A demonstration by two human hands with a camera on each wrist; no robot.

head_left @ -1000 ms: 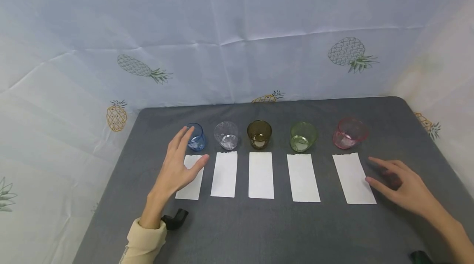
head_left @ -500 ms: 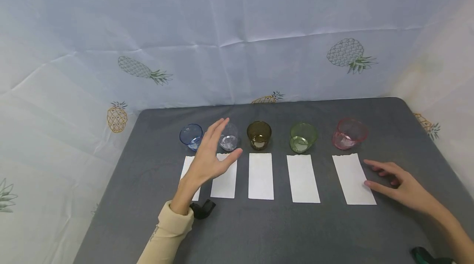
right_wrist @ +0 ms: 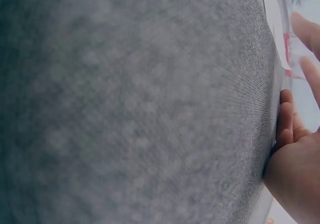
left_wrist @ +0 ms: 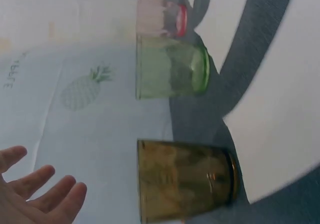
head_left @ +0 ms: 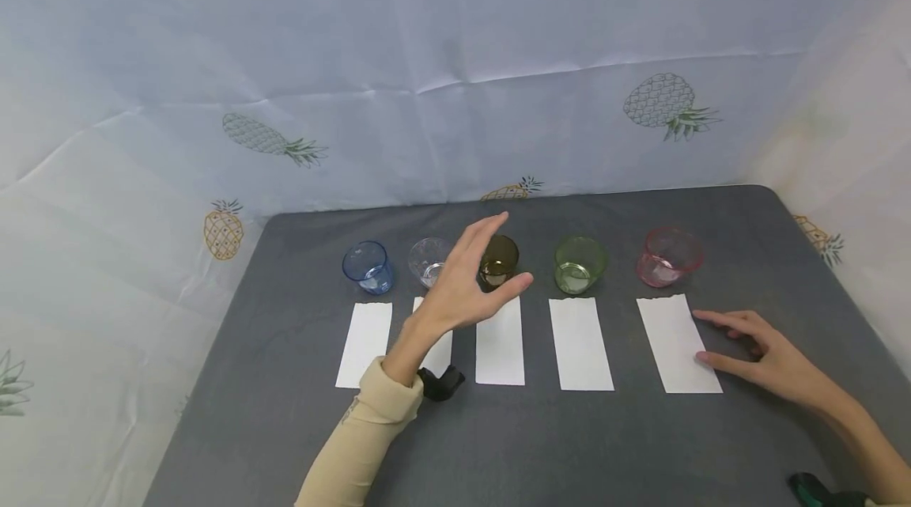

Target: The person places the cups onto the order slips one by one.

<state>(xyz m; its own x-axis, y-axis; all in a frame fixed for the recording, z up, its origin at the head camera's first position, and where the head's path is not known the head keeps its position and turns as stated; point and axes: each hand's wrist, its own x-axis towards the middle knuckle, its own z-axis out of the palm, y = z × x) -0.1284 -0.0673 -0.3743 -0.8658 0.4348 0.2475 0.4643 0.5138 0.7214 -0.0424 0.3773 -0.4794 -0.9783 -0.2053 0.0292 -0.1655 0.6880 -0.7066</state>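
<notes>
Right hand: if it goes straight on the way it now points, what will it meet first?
Probably the rightmost white paper sheet, though the right hand might pass just above it; height is unclear.

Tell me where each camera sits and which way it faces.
Head: worn on the head, facing forward and down over the table, five glasses and white papers; left hand, right hand and left sleeve show.
Left wrist: faces along the row, past the brown glass toward the green glass and pink glass; part of the left hand shows lower left.
Right wrist: faces low across the table; part of the right hand shows at the right edge.
Shared: head and left wrist both show these three glasses.
</notes>
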